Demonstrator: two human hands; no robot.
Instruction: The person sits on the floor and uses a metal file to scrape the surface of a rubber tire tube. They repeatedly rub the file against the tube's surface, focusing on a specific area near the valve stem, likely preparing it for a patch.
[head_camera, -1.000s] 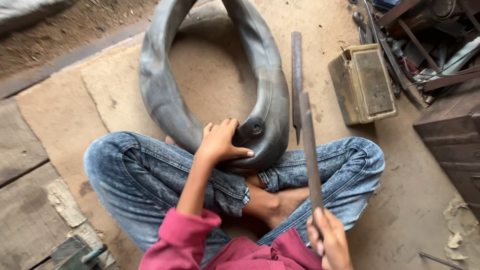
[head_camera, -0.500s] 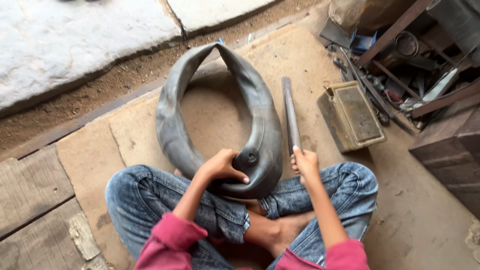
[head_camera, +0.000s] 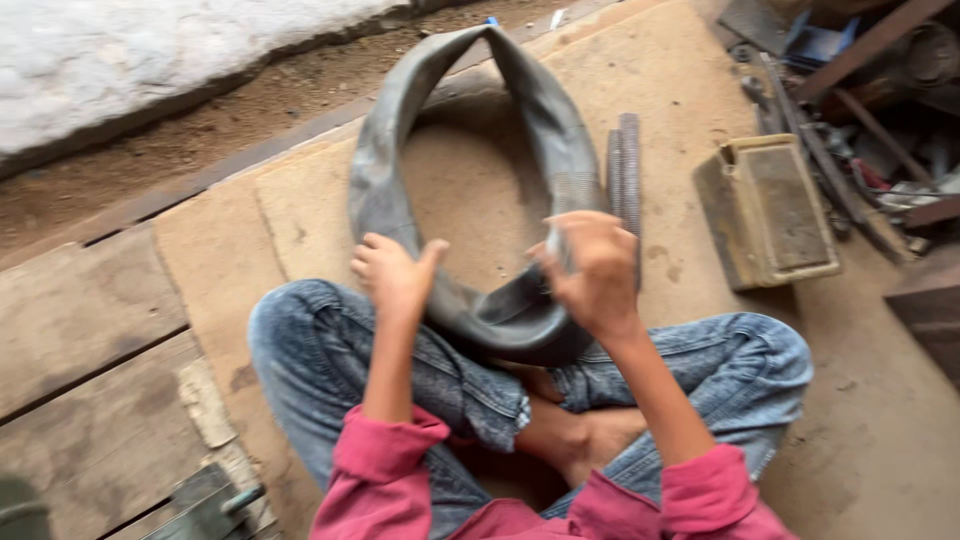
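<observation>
Limp grey rubber inner tube (head_camera: 470, 180) loops from lap to frame top centre. Left hand (head_camera: 393, 275) and right hand (head_camera: 592, 270) both clamp near bend. Looks soft, floppy, light; best gripped at bend.

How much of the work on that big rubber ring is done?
Set down: the long metal file lies on the mat beside the rubber inner tube. In hand: the left hand and right hand both grip the tube's near end, over the lap. Left: the tube looks flat and limp; no patch is visible.
</observation>
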